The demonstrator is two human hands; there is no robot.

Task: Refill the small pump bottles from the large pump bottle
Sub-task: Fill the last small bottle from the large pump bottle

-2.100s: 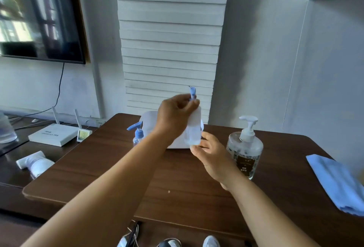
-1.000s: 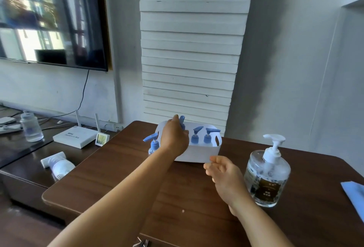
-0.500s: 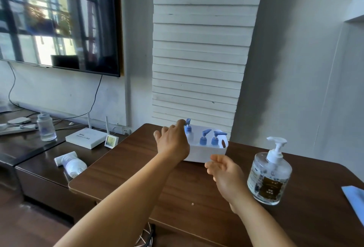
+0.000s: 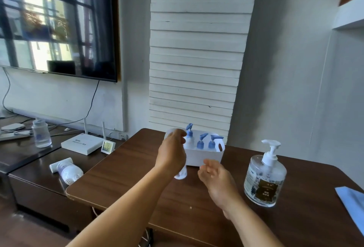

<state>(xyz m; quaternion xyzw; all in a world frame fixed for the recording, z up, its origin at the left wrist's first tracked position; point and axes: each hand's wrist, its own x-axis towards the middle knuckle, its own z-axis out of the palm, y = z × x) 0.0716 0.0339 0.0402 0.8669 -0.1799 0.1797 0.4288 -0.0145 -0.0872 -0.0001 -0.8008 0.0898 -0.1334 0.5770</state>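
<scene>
The white box [image 4: 204,158] stands at the back of the brown desk [image 4: 126,170], near the slatted wall panel [image 4: 197,59]. In it 3 small pump bottles with blue pump heads stand upright in a row: one [image 4: 189,138] on the left, one [image 4: 201,142] in the middle and one [image 4: 213,142] on the right.

The left hand [image 4: 172,154] is raised in front of the left end of the box, its back to the camera. Its grip is curled around another small clear bottle [image 4: 181,174]; only the bottom of this bottle shows below the hand, above the desk. Its pump head is hidden, so I cannot tell how it stands.

The right hand [image 4: 216,176] is just beside it, low over the desk, with its fingers loosely spread and holding nothing.

The large pump bottle [image 4: 265,178] stands upright on the desk to the right of both hands, well apart from the box. It is clear, with a white pump, a dark label and clear liquid filling most of it. A blue cloth [image 4: 352,205] lies at the right edge of the desk.
</scene>
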